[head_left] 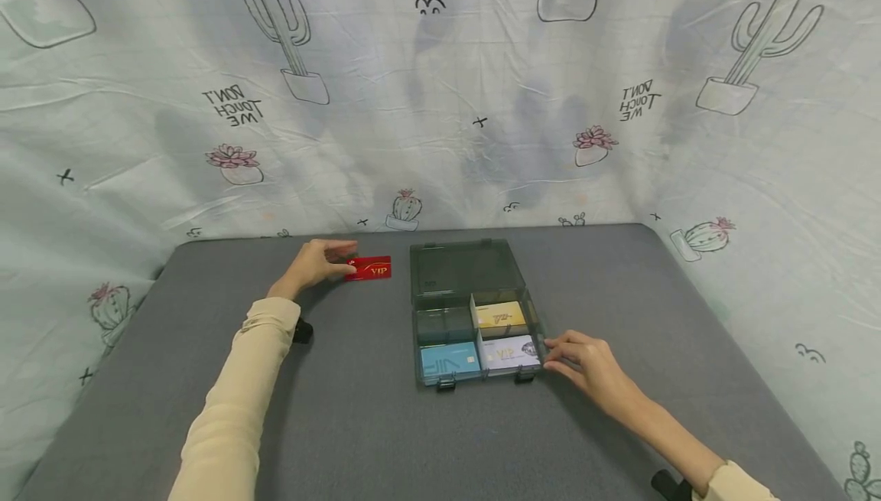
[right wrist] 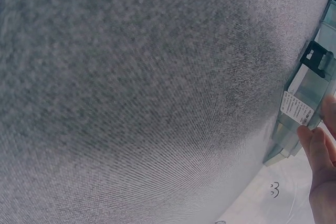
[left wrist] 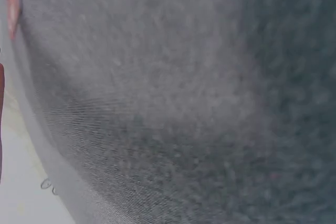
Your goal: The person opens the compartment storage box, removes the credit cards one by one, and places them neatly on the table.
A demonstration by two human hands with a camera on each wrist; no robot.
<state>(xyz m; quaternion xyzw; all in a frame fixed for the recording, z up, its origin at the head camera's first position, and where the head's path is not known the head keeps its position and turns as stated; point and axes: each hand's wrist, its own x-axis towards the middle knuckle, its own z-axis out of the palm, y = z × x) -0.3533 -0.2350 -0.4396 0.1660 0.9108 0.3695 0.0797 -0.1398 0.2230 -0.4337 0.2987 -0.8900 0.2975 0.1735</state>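
Note:
An open dark translucent case lies on the grey table, its lid folded back. In its compartments are blue cards, white VIP cards and yellow cards; the back left compartment shows no cards. The right hand touches the case's right side with its fingertips; in the right wrist view the right hand is beside a labelled side of the case. Left of the case, the left hand has thumb and fingers at the left end of a red VIP card.
Grey cloth covers the table. A white curtain with cactus drawings stands behind it and along both sides. Dark straps or devices sit at both wrists.

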